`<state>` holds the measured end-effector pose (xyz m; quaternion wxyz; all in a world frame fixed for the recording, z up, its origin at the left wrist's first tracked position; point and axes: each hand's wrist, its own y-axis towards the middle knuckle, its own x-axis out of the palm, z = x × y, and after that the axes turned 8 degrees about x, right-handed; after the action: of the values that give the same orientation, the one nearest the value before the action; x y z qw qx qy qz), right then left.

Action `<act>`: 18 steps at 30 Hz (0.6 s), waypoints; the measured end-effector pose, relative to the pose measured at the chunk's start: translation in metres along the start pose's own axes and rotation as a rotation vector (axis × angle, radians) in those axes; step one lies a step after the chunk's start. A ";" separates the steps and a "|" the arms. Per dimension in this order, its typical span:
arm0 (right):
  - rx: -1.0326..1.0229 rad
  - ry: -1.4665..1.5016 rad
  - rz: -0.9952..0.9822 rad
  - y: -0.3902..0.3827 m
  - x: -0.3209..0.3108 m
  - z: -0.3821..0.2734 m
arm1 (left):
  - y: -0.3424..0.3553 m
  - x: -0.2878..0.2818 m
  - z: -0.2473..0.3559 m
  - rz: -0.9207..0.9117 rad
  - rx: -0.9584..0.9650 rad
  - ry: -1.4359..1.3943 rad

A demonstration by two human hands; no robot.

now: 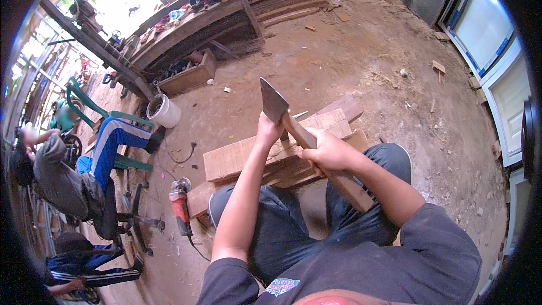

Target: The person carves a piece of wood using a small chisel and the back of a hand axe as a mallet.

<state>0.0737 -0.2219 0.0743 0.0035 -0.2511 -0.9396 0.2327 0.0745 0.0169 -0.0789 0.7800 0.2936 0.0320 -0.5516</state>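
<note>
I hold a hatchet with a grey metal blade (272, 101) and a long wooden handle (333, 169) in front of me, blade pointing up. My left hand (269, 130) grips it just under the blade. My right hand (329, 150) is wrapped around the middle of the handle. Below the hatchet lie stacked wooden boards (237, 158) on the dirt floor, just beyond my knees in dark jeans.
A red angle grinder (180, 206) with its cord lies left of my knee. A white bucket (164, 110) stands further left. A person sits on a chair (68, 181) at the left. A long workbench (197, 22) with clutter runs along the back; white doors (497, 51) are at the right.
</note>
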 end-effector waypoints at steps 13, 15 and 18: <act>0.143 0.552 -0.185 0.014 -0.026 0.017 | 0.014 -0.002 0.038 0.040 -0.306 0.011; 0.160 0.565 -0.131 0.018 -0.019 0.028 | 0.012 -0.001 0.032 0.008 -0.355 0.128; 0.156 0.528 -0.043 0.009 -0.009 0.024 | 0.008 -0.002 0.043 0.031 -0.378 0.093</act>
<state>0.0825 -0.2300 0.0501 0.2726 -0.2819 -0.8905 0.2307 0.0691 -0.0007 -0.0396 0.8274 0.1677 0.1664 -0.5095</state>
